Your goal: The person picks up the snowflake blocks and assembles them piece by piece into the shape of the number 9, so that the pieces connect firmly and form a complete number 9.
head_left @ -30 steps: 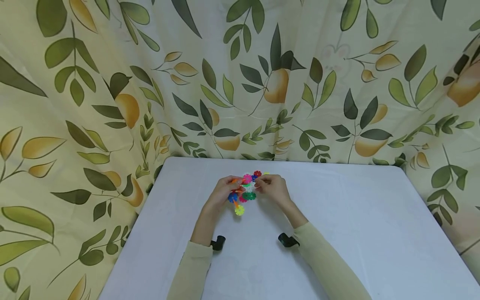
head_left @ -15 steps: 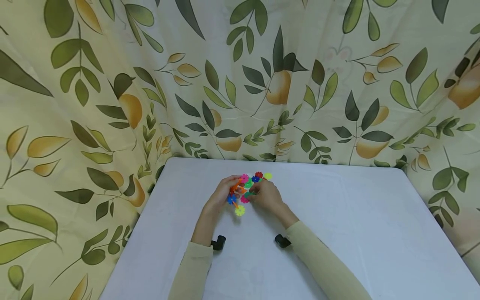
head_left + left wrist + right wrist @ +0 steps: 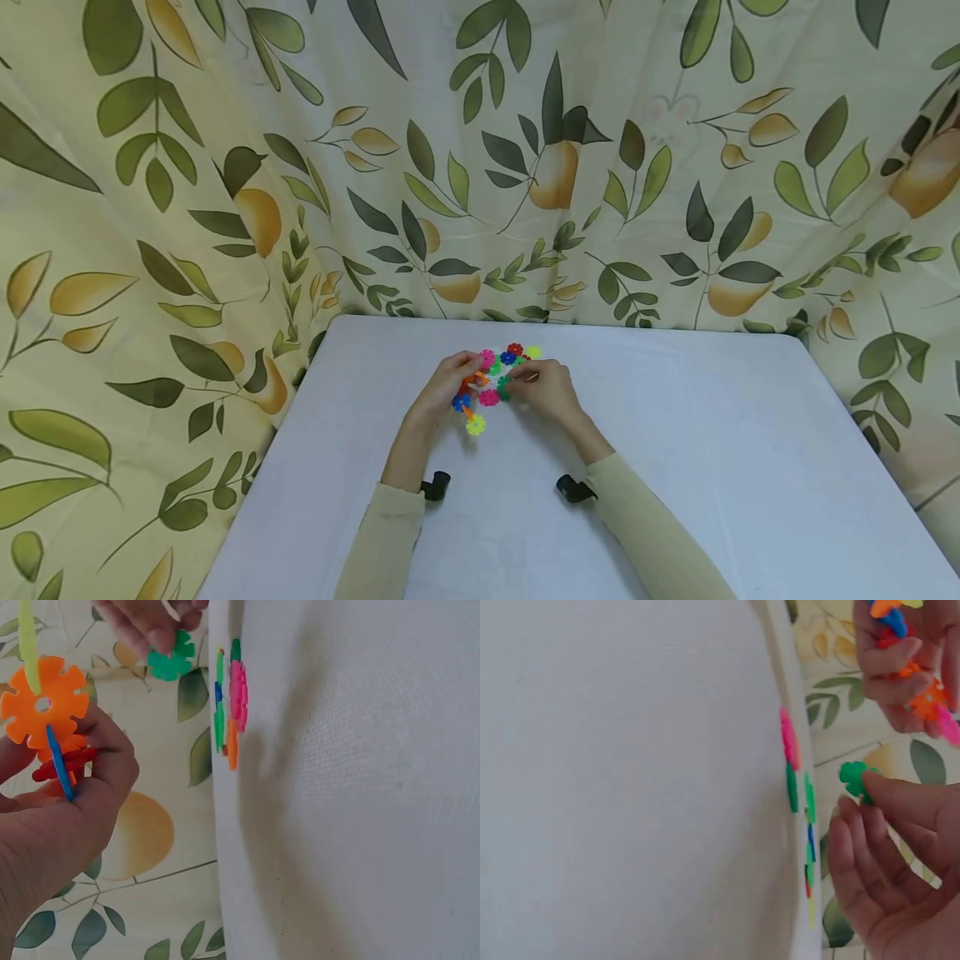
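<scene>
My left hand [image 3: 450,382] grips a chain of slotted, flower-shaped plastic discs joined together. The orange disc [image 3: 66,684], the blue disc [image 3: 60,761] and the red disc [image 3: 73,763] of that chain show in the left wrist view; a yellow-green disc [image 3: 476,425] sticks out at its near end. Between thumb and fingertips, my right hand [image 3: 553,392] pinches a single green disc [image 3: 853,777], held up off the table and apart from the chain. Fingers cover part of the chain.
Loose discs lie flat on the white table [image 3: 675,467] just beyond and between the hands: a pink disc [image 3: 489,398], a red disc [image 3: 514,349], a blue disc [image 3: 507,358], a yellow disc [image 3: 533,352] and green ones. A leaf-patterned curtain [image 3: 480,167] hangs behind the table's far edge.
My right hand first moved down and left to the green discs on the table, then drew back to the right with a green disc pinched. The left hand keeps its grip on the chain, nearly still.
</scene>
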A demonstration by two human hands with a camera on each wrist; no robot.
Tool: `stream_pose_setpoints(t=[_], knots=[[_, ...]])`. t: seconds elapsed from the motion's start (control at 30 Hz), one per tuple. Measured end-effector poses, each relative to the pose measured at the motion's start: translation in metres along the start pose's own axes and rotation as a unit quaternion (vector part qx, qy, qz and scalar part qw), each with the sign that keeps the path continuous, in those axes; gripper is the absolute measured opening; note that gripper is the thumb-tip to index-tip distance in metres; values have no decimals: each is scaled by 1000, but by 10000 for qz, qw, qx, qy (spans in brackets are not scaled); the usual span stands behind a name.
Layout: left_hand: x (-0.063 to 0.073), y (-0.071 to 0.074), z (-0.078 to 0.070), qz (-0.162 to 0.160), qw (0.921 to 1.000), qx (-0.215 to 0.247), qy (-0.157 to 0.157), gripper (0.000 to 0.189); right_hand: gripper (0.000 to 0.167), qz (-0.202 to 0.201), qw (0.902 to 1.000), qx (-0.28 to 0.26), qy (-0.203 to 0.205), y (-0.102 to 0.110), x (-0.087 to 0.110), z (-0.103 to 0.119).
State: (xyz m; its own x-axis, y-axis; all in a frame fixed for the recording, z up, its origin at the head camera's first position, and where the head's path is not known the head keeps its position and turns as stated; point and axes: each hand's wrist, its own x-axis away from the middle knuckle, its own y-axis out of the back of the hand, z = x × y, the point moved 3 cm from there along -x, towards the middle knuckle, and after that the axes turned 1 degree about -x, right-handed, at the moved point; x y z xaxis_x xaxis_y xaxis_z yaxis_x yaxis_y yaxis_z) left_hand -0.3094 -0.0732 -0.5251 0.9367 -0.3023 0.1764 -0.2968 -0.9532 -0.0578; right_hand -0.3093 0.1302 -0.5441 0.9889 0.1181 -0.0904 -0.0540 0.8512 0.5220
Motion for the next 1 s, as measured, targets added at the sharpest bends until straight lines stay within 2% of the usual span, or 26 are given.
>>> stream_pose_setpoints(t=[0.13,0.27,0.47,0.57,1.0], knots=[[0,-1,-2,-11,9999,114,-12,28,12,-415,9990,-115,142,10,3,6],[2,-2,-4,19,9999,103,-47,31,11,-700,9961,-467,282,18,5,12],[2,-1,-2,42,9999,-36,-101,36,13,-857,9838,-1425,673,24,9,18],[2,0,-2,48,9998,-65,-156,34,14,-881,9783,-1703,789,23,11,20],[0,-6,1,118,9995,155,-231,32,12,-1124,9718,-1852,935,17,17,25]])
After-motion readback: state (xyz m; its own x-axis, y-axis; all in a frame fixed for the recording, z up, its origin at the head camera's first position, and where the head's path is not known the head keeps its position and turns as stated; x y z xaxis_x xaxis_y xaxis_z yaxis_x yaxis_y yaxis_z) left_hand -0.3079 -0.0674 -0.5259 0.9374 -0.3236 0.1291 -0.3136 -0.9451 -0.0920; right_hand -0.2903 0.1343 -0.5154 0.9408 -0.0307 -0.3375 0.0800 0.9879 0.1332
